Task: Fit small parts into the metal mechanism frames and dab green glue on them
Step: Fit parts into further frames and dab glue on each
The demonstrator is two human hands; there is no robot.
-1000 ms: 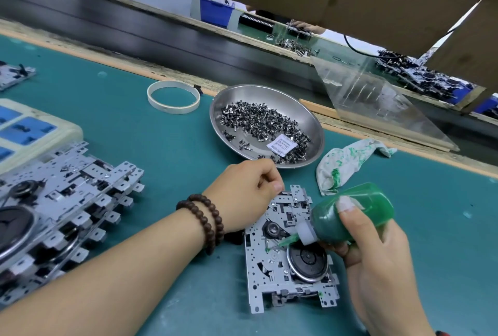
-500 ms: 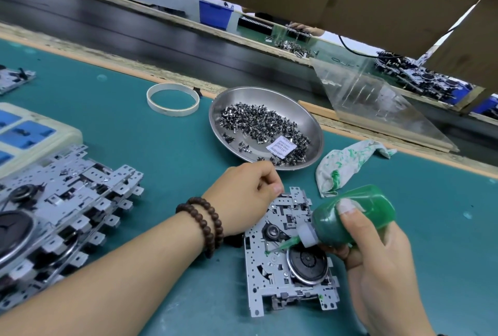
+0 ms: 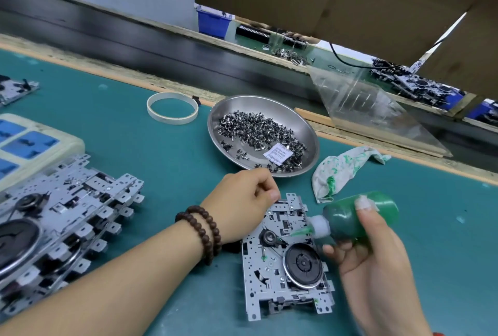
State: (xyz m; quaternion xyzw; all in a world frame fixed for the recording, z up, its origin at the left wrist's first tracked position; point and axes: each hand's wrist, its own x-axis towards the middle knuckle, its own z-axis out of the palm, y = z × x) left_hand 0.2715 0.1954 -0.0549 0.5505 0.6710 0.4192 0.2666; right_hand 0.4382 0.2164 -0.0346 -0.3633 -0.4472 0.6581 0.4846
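One metal mechanism frame (image 3: 272,279) with a black flywheel lies on the green mat in front of me. My left hand (image 3: 242,207), fingers curled, sits on the frame's upper-left corner and holds it. My right hand (image 3: 377,260) grips a green glue bottle (image 3: 361,217) lying sideways. Its nozzle points left, just above the frame beside a small pulley (image 3: 268,237). A green glue dab (image 3: 264,258) shows on the frame below the pulley. A steel dish (image 3: 312,131) behind the frame holds several small metal parts (image 3: 258,131) and a white packet.
A stack of mechanism frames (image 3: 62,228) lies at the left, with a power strip (image 3: 27,144) behind it. A glue-stained cloth (image 3: 339,171) lies right of the dish. A tape ring (image 3: 172,108), a clear plastic bag (image 3: 372,109) and a black conveyor belt (image 3: 161,47) are further back.
The glue bottle's nozzle has drawn back up and to the right off the frame, and a green dab shows where its tip was. My left hand has stayed put.
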